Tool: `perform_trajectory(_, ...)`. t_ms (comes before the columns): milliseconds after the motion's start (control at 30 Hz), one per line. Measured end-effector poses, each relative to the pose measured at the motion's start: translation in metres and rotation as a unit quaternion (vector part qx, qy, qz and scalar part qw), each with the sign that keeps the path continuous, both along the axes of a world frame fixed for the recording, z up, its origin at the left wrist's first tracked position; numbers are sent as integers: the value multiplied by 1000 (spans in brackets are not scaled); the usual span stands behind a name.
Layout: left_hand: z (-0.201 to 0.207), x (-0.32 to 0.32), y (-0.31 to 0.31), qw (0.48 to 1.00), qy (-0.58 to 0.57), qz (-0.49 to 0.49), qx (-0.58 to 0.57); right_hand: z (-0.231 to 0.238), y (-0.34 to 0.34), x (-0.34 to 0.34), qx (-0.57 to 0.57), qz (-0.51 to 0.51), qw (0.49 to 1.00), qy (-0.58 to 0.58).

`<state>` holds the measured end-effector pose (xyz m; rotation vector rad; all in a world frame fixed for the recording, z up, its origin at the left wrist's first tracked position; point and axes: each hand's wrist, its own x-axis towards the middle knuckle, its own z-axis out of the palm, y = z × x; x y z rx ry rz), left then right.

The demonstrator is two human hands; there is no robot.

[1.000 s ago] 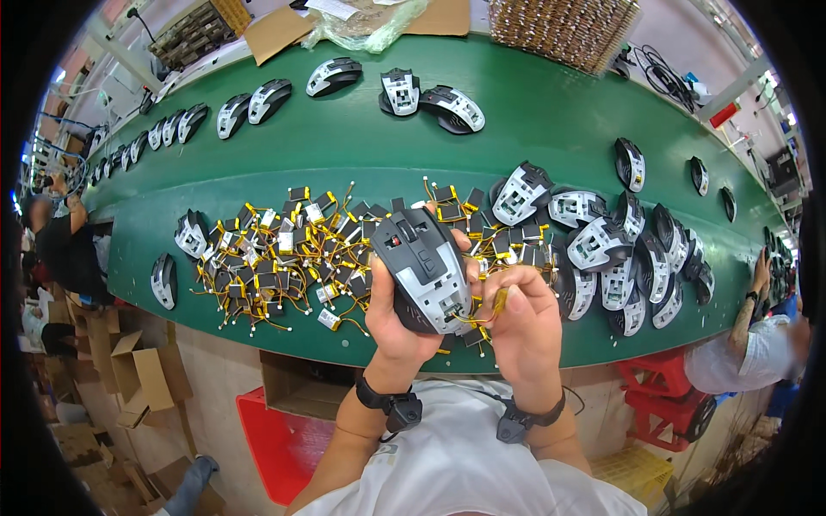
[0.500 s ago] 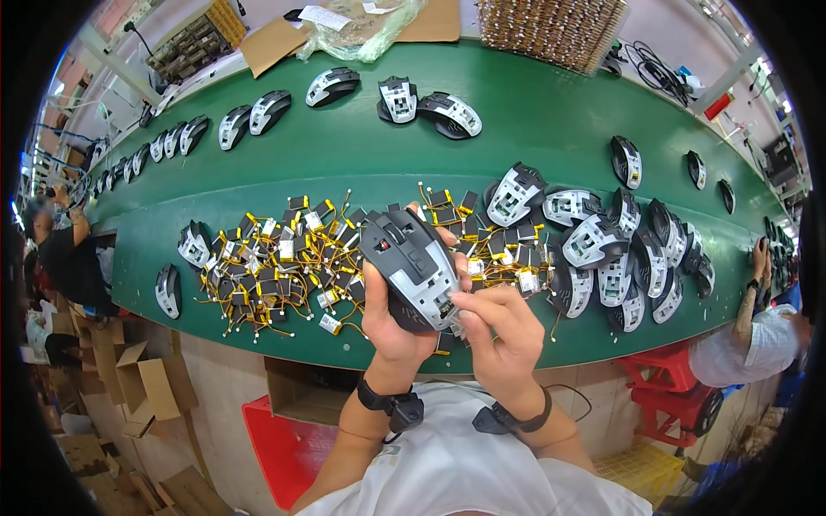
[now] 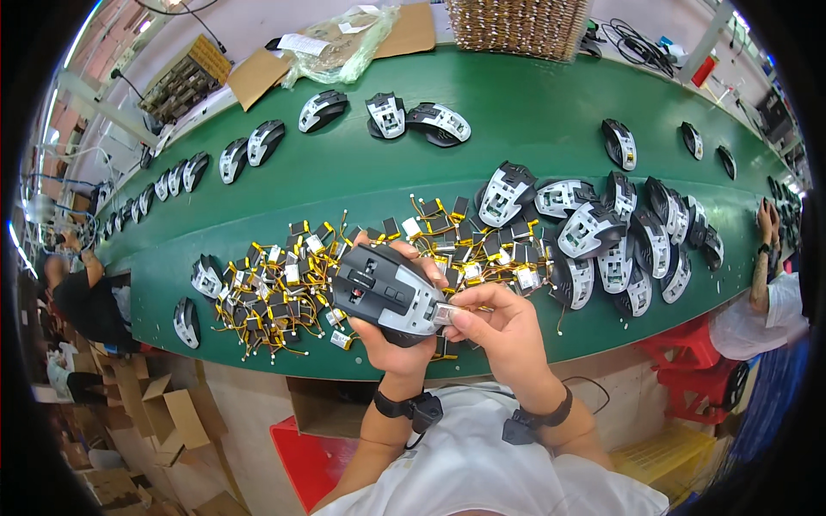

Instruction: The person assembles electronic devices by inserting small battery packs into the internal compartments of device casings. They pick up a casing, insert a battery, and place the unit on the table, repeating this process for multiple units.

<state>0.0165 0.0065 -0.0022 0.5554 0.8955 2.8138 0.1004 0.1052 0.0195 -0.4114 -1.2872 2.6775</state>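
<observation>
A black computer mouse with a grey, partly uncovered rear [image 3: 383, 288] rests in my left hand [image 3: 391, 348], whose fingers wrap round its underside and far edge. Between the thumb and fingers of my right hand [image 3: 508, 331] is a small silver pouch battery [image 3: 444, 314]. It lies against the rear end of the mouse; how far it sits inside the opening I cannot tell. Behind and beside my hands spreads a heap of small batteries with yellow tape and thin wires [image 3: 280, 297]. To the right is a cluster of similar opened mice [image 3: 594, 228].
More mice stand in a row along the green bench [image 3: 516, 103]. At the back are a cell-divided tray [image 3: 512, 30] and a plastic bag [image 3: 348, 47] on cardboard. Co-workers sit at both ends. Red stools [image 3: 680, 344] and cardboard boxes [image 3: 185, 417] are below.
The mouse has tipped flatter and turned in my left hand, shifting slightly left. The battery now shows plainly in my right fingers at its rear. The whole view has moved a little.
</observation>
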Motion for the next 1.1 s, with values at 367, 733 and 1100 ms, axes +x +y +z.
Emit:
perform_trajectory(367, 4, 0, 3, 998, 42, 16, -53, -9, 10, -1, -20, 39, 999, -8)
perform_trajectory(733, 4, -7, 7, 998, -30, -54, 1, -1, -4, 2, 79, -44, 996, 4)
perform_trajectory(1100, 5, -4, 5, 969, -145, -193, 59, -15, 11, 3, 455, -137, 865, 157)
